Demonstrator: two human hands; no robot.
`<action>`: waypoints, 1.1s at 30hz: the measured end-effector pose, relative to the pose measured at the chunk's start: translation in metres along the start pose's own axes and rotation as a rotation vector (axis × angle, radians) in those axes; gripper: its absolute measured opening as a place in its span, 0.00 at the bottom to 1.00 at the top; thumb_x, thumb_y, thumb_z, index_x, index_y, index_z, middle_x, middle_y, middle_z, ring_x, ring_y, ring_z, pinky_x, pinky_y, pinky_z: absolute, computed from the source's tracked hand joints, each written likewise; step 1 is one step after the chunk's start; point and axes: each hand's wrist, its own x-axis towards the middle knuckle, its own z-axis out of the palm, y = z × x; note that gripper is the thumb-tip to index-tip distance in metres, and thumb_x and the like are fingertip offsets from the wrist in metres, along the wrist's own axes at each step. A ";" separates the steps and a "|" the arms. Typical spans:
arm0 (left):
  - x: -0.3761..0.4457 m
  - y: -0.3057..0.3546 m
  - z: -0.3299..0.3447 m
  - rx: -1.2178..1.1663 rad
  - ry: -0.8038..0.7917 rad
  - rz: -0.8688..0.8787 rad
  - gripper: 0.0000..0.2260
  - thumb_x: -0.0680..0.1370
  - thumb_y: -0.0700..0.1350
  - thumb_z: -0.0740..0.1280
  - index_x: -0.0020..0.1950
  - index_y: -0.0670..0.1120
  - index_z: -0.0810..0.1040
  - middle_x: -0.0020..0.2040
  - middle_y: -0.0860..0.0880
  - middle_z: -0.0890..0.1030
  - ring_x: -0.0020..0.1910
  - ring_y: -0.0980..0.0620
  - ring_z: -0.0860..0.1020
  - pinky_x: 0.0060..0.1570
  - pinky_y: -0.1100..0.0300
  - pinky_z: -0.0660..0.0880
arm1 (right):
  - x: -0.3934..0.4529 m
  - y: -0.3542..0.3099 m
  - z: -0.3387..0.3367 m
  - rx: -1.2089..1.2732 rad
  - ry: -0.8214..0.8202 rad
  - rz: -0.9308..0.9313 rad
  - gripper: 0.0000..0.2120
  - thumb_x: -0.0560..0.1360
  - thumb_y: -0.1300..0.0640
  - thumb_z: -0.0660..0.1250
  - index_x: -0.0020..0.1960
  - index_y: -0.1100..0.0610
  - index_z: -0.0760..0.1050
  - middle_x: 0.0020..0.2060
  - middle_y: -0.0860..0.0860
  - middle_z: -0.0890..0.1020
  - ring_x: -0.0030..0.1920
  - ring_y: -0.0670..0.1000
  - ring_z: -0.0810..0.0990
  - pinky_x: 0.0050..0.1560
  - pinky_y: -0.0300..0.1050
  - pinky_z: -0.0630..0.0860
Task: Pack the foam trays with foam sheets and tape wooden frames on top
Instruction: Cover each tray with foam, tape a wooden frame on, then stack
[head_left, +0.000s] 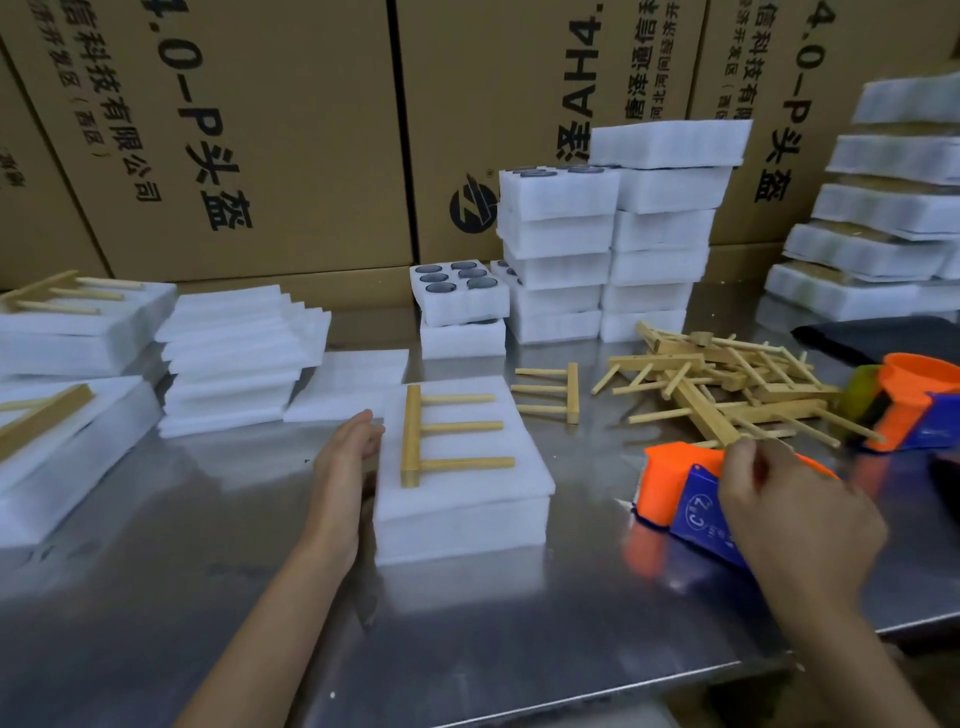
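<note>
1. Left hand (347, 452): fingers straight, pressed flat against the left side of the foam tray (462, 512), holding nothing.
2. Right hand (795, 512): fingers curled over the orange-and-blue tape dispenser (685, 506), gripping it low over the table (467, 649), right of the tray.
3. Foam tray: flat on the steel table at centre, covered by a foam sheet (467, 467).
4. Wooden frame (441, 434): lying on top of that sheet, spine to the left, three prongs pointing right.
5. Second frame (556, 392): on the table just beyond the tray's right corner, prongs pointing left.
6. Loose pile of frames (727, 384): further right, beside a second dispenser (914, 405).
7. Stack of foam sheets (234, 358): left of the tray.
8. Trays with dark round inserts (457, 291) and taller white stacks (608, 249): at the back, against cardboard cartons (260, 130).
9. Packed trays with frames on top (67, 332): at far left.
</note>
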 end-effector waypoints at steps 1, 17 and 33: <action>-0.002 0.001 0.000 0.003 0.020 0.025 0.15 0.80 0.52 0.64 0.64 0.50 0.79 0.59 0.47 0.82 0.59 0.46 0.80 0.54 0.51 0.77 | 0.002 -0.002 0.000 0.022 0.031 -0.012 0.19 0.80 0.54 0.59 0.39 0.64 0.81 0.24 0.58 0.71 0.30 0.63 0.77 0.35 0.47 0.65; -0.084 0.065 0.084 0.192 -0.753 0.136 0.17 0.73 0.50 0.63 0.60 0.56 0.80 0.59 0.55 0.83 0.60 0.58 0.80 0.61 0.61 0.74 | 0.030 -0.065 -0.027 0.766 0.170 -0.169 0.30 0.81 0.48 0.53 0.27 0.65 0.74 0.21 0.55 0.73 0.23 0.56 0.72 0.28 0.54 0.69; -0.076 0.082 0.069 -0.059 -0.423 0.063 0.08 0.82 0.38 0.62 0.50 0.41 0.81 0.40 0.48 0.86 0.38 0.52 0.85 0.37 0.64 0.79 | 0.037 -0.092 -0.028 0.806 -0.028 -0.262 0.26 0.78 0.44 0.55 0.28 0.59 0.69 0.20 0.48 0.74 0.28 0.44 0.78 0.30 0.39 0.65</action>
